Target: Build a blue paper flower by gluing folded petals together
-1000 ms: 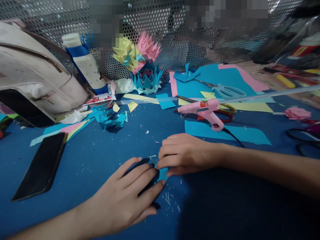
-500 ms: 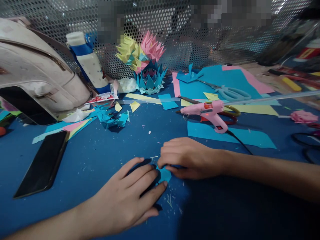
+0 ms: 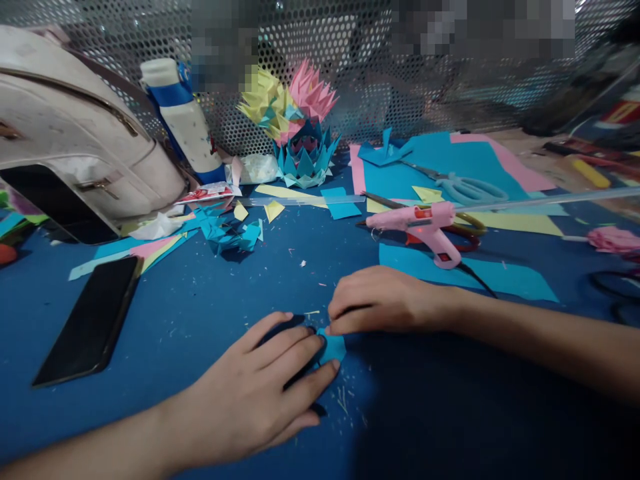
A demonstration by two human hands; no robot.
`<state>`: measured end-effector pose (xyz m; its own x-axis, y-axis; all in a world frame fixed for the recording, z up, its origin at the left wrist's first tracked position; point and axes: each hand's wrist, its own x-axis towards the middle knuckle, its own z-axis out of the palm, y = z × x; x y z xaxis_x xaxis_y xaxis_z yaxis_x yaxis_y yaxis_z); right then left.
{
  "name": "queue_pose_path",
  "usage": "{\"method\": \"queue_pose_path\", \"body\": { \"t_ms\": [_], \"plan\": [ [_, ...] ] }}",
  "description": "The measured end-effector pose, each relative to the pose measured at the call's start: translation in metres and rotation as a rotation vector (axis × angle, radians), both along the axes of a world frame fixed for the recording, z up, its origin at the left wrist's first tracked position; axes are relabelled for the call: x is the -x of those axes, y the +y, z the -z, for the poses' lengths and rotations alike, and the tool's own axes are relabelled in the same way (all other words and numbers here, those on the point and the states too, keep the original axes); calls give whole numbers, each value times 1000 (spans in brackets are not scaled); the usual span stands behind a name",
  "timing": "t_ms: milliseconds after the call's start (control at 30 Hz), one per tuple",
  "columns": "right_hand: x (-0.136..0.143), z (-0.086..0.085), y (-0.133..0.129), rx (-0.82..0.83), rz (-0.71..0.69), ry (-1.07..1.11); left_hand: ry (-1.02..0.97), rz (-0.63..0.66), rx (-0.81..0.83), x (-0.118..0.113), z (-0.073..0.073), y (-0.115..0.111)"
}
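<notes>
A small piece of blue paper (image 3: 333, 348) lies on the blue tabletop between my hands. My left hand (image 3: 260, 387) rests over its left side with the fingers spread, fingertips pressing the paper down. My right hand (image 3: 380, 303) is closed, thumb and curled fingers pinching at the paper's upper edge. Part of the paper is hidden under the left fingertips. Just beyond my right hand are a blue paper strip (image 3: 520, 280) and a pink glue gun (image 3: 425, 227) with a clear glue stick in its back.
Behind stand folded paper flowers (image 3: 305, 160), a bottle (image 3: 183, 127) and a light backpack (image 3: 80, 127). A phone (image 3: 90, 327) lies at left, near a blue folded piece (image 3: 225, 230). Blue-handled scissors (image 3: 470, 188) rest on paper sheets. The glue gun's cord (image 3: 477, 279) runs behind my right wrist.
My right hand has lifted slightly up and away from the left fingers, showing more of the blue paper's upper edge. The left hand stays on the paper. The view has shifted a little.
</notes>
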<state>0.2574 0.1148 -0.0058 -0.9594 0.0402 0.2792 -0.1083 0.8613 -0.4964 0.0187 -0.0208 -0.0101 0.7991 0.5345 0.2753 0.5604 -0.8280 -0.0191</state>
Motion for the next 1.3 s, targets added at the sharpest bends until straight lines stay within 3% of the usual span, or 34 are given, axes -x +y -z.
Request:
{"method": "queue_pose_path", "body": {
  "t_ms": [167,400,533,800,1300],
  "plan": [
    [-2,-4,-11,-190,86,-3,-6,5,-2,1,1,-1],
    [0,-4,-9,-244,-42,5,-10,6,13,0,0,0],
    [3,-2,-7,-144,-47,-40,-17,4,23,0,1,0],
    [8,-4,-18,187,114,-192,-50,4,17,-1,5,-1],
    [13,-7,-42,-4,297,-281,-52,-8,8,-3,5,-1]
  ]
}}
